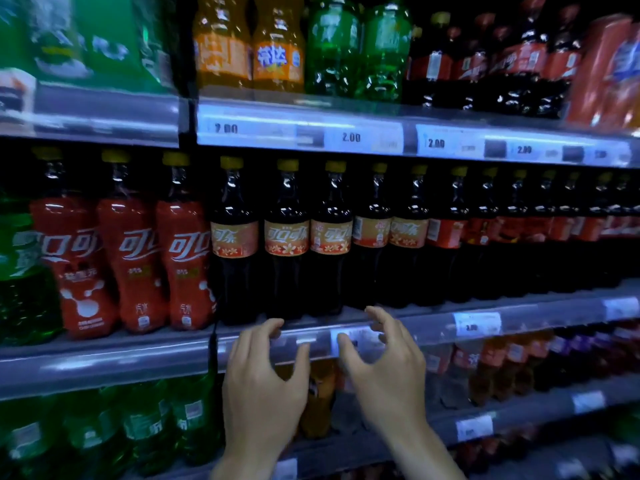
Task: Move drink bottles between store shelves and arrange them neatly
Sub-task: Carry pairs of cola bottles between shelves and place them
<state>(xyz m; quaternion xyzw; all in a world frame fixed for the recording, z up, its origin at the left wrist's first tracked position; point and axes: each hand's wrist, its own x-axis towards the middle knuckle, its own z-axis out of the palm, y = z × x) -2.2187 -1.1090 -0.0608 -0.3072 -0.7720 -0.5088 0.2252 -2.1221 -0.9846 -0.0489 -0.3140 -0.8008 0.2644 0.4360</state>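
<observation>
A row of dark cola bottles with peach-coloured labels and yellow caps (pixel 286 237) stands on the middle shelf (pixel 104 355). Left of them stand three bottles in full red wrap (pixel 130 258). My left hand (pixel 263 382) and my right hand (pixel 388 368) are raised in front of the shelf's front rail, just below the peach-label bottles. Both hands have curled, spread fingers and hold nothing. They touch no bottle. An orange-brown bottle (pixel 320 400) on the shelf below shows between my hands.
Orange soda bottles (pixel 277 46), green bottles (pixel 356 50) and red-label colas (pixel 485 64) fill the upper shelf. Green bottles (pixel 145 424) stand on the lower shelf at left, mixed coloured bottles (pixel 512 362) at right. Price tags (pixel 349 137) line the rails.
</observation>
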